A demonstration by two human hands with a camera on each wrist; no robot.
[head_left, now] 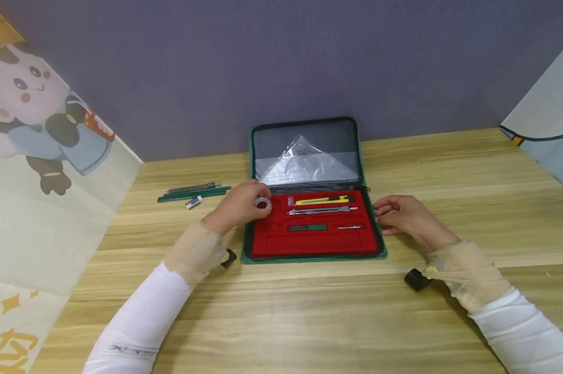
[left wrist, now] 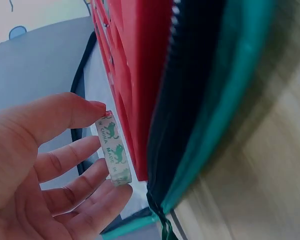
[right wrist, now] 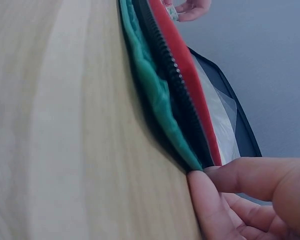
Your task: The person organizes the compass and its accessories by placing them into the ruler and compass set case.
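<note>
A green zip case (head_left: 315,255) lies open on the wooden desk, its red tray (head_left: 305,243) holding a yellow cutter (head_left: 322,200), a metal compass (head_left: 322,210) and a small dark box (head_left: 308,227). My left hand (head_left: 238,206) pinches a small roll of clear tape (head_left: 263,203) between thumb and fingers at the tray's upper left corner; the roll (left wrist: 113,149) shows green print on its core. My right hand (head_left: 403,218) rests against the case's right edge, fingertips (right wrist: 205,182) touching the green rim (right wrist: 157,95).
Green pencils (head_left: 193,194), a metal tool (head_left: 192,186) and a small eraser (head_left: 193,202) lie on the desk left of the case. A clear set square (head_left: 306,158) sits in the lid pocket. Printed panels stand at both sides, a grey wall behind.
</note>
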